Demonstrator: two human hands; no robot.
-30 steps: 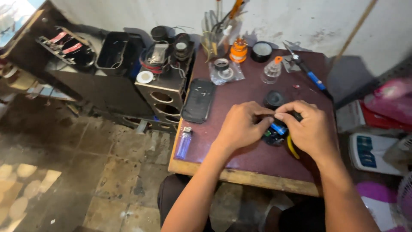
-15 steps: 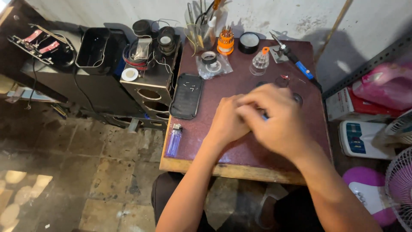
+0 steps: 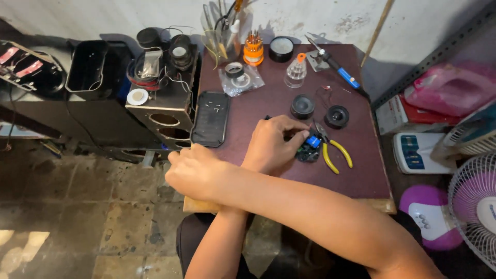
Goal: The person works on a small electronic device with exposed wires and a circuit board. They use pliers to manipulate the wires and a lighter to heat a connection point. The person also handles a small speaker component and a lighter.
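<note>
The left hand [image 3: 271, 147] pinches a small circuit board [image 3: 309, 150] lying on the counter [image 3: 361, 175] beside yellow pliers [image 3: 336, 155], light, stiff, probably fragile, best held by its edges, while the right hand [image 3: 194, 173], crossed over, curls at the counter's left edge, holding nothing visible.

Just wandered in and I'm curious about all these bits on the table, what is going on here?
A person sits at a small dark red table with crossed arms. The left hand rests on the tabletop and its fingers grip a small circuit board with a blue part on it, right beside yellow-handled pliers. The right hand reaches across to the table's front left edge; what it grasps there is hidden. A soldering iron and two round black parts lie farther back.
</note>
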